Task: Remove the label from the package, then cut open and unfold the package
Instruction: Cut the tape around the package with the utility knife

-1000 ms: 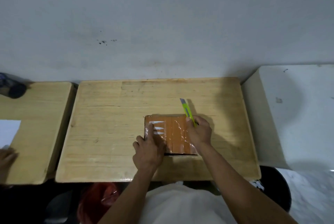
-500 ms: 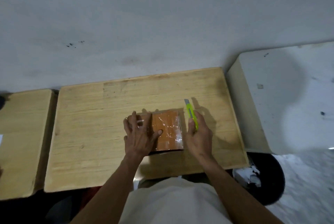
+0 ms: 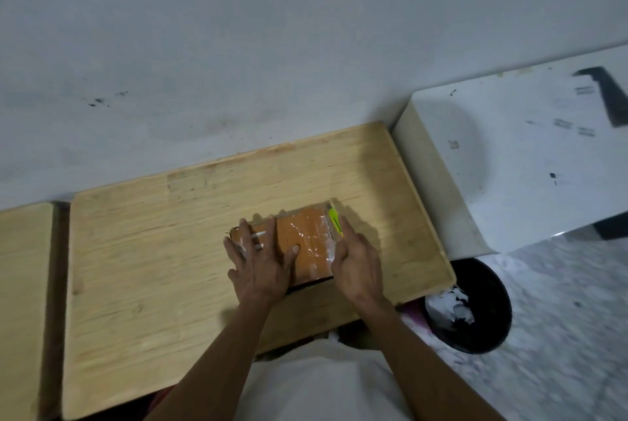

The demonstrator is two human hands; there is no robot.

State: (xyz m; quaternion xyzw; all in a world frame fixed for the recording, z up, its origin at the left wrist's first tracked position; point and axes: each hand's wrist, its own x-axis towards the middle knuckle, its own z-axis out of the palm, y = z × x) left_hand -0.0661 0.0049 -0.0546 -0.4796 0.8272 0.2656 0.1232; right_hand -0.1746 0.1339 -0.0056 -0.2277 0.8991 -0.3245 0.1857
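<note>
An orange cardboard package (image 3: 311, 244) wrapped in shiny clear tape lies on the wooden table (image 3: 153, 267). My left hand (image 3: 261, 262) rests flat on its left half, fingers spread, pressing it down. My right hand (image 3: 356, 262) grips a yellow-green utility knife (image 3: 335, 221) at the package's right edge, with the blade end pointing away toward the far right corner. White strips of tape or label show under my left fingers.
A second wooden table (image 3: 23, 301) stands to the left. A white cabinet (image 3: 516, 155) stands to the right against the wall. A black bin (image 3: 475, 305) with crumpled white paper sits on the floor by the table's right corner.
The view has swung to the right. My left hand slid from the package's near left corner onto its left half. The knife now lies along the package's right edge.
</note>
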